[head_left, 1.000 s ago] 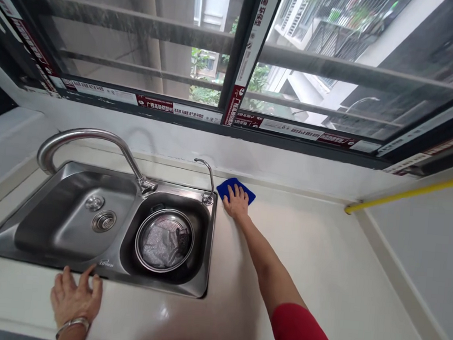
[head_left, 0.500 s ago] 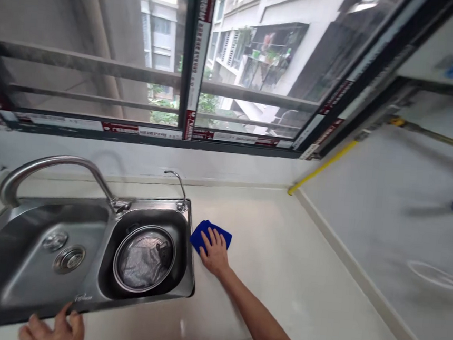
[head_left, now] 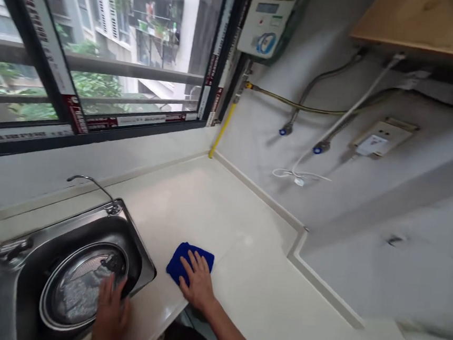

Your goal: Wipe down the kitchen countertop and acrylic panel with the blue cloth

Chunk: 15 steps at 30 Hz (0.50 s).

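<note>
My right hand (head_left: 197, 283) lies flat, fingers spread, on a folded blue cloth (head_left: 187, 259) pressed to the cream countertop (head_left: 263, 295) just right of the steel sink (head_left: 126, 225). My left hand (head_left: 111, 313) rests on the sink's front rim, its fingers reaching over the edge of a round metal strainer basin (head_left: 77, 284) that sits in the right bowl. The left fingers look loosely spread and hold nothing that I can see.
A small thin tap (head_left: 90, 182) stands at the sink's back corner. A window (head_left: 100, 74) runs behind the counter. On the right wall hang a water heater (head_left: 269, 20), hoses with blue valves (head_left: 319, 146) and a white socket box (head_left: 378, 138). A yellow pipe (head_left: 222, 130) meets the counter corner.
The view has swung right towards the wall. My right hand has drawn the blue cloth nearer along the counter. My left hand has shifted right along the sink's front rim to the strainer basin.
</note>
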Motion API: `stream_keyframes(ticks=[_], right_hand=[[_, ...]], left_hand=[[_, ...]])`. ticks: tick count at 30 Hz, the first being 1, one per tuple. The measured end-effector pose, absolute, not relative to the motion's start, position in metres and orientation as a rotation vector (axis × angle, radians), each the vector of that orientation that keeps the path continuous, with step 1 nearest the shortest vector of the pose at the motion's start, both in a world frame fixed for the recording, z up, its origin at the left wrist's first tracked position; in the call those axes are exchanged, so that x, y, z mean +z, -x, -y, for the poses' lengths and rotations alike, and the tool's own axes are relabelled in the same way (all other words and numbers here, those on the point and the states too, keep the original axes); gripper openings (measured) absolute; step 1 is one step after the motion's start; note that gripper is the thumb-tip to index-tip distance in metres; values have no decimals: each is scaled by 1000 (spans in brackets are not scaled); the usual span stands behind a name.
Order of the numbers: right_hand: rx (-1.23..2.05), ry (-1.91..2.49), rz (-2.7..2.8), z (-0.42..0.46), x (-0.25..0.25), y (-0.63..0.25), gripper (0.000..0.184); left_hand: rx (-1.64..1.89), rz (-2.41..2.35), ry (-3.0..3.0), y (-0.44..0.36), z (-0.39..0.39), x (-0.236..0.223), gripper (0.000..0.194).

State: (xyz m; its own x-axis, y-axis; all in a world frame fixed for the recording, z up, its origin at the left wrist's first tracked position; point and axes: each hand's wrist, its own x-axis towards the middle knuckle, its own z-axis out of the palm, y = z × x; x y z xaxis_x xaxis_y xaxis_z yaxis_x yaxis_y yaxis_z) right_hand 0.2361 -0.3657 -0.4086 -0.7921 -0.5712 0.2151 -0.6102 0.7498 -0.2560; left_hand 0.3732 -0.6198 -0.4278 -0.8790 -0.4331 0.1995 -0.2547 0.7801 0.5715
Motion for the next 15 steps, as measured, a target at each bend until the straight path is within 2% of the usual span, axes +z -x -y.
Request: stream_keyframes(ticks=[4, 7, 10, 15], right_hand=[[319, -510, 2912, 283, -415, -242, 58], [169, -190, 2897, 223, -422, -258, 56], [51, 5, 2881, 188, -427, -265, 56], [-80, 259, 2961, 179, -425, -231, 61]], left_hand=[[-941, 2754, -152, -304, 583, -417, 53], [-887, 2814, 27, -269, 571, -415, 56], [-754, 2879, -107, -239, 576, -414, 58], [-664, 2916, -383, -200, 604, -405, 61]])
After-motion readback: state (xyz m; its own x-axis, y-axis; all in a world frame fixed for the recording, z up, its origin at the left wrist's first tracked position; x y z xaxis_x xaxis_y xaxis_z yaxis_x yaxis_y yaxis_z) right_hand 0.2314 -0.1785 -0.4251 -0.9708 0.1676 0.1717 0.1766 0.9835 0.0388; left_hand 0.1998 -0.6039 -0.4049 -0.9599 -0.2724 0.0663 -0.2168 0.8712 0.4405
